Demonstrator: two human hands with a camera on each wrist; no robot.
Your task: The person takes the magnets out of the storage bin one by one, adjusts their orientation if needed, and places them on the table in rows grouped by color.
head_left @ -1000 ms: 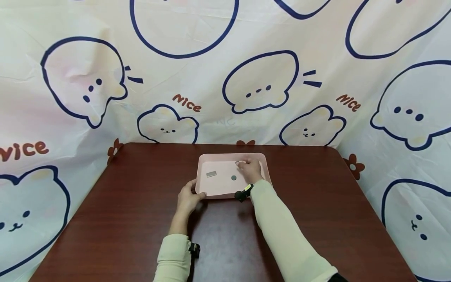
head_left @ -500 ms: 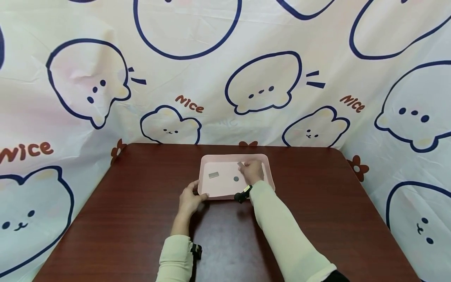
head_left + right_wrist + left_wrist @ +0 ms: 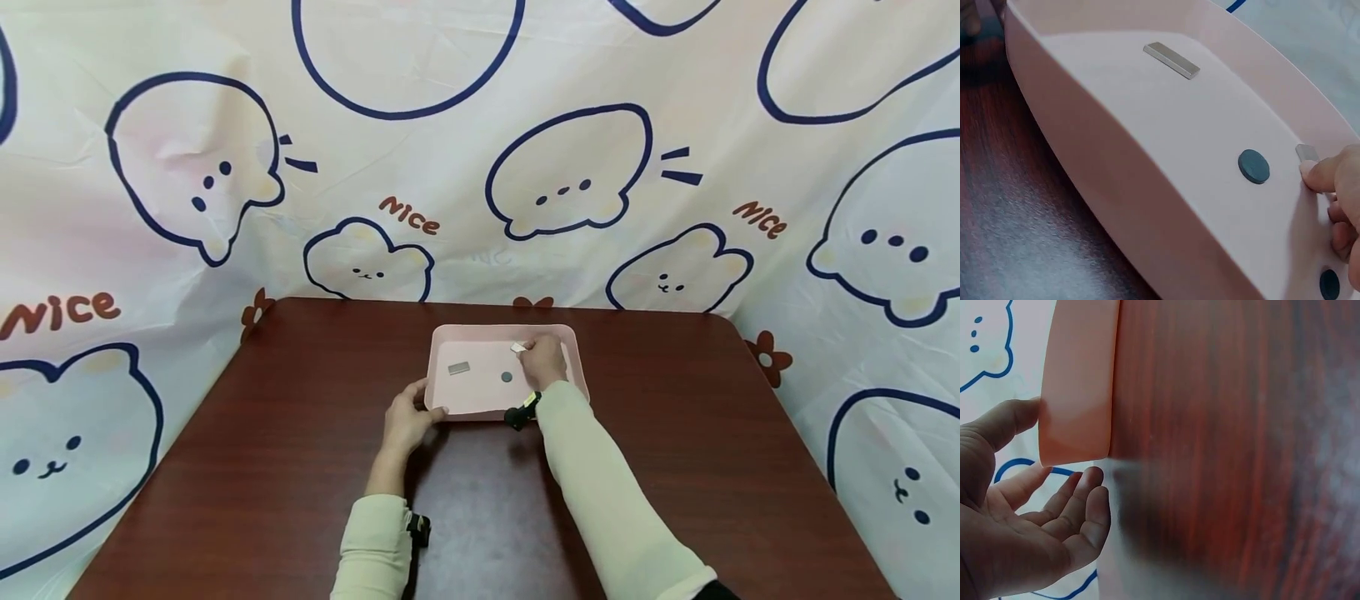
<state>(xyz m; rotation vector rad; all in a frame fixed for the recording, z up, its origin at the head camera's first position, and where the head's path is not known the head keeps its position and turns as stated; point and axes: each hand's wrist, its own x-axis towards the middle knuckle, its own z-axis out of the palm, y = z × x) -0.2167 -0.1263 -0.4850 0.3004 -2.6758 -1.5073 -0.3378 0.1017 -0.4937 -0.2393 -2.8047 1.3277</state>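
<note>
A pale pink tray sits on the table, and my left hand grips its near left corner. In the left wrist view, the thumb and index finger touch the tray while the other fingers curl free beneath. Over the tray's back right part, my right hand pinches a small flat silver piece between thumb and fingers. A silver rectangular bar lies at the tray's left. Near the middle rests a dark round disc. Another dark disc lies beside the right hand.
The dark brown wooden table spreads around the tray on all sides. Behind it hangs a white cloth printed with blue cartoon outlines. Shallow upright walls edge the tray.
In the right fingers, the silver piece has turned and now shows a brighter face. The right hand has moved only slightly. The left hand stays at the tray's corner; the head view has shifted a little.
</note>
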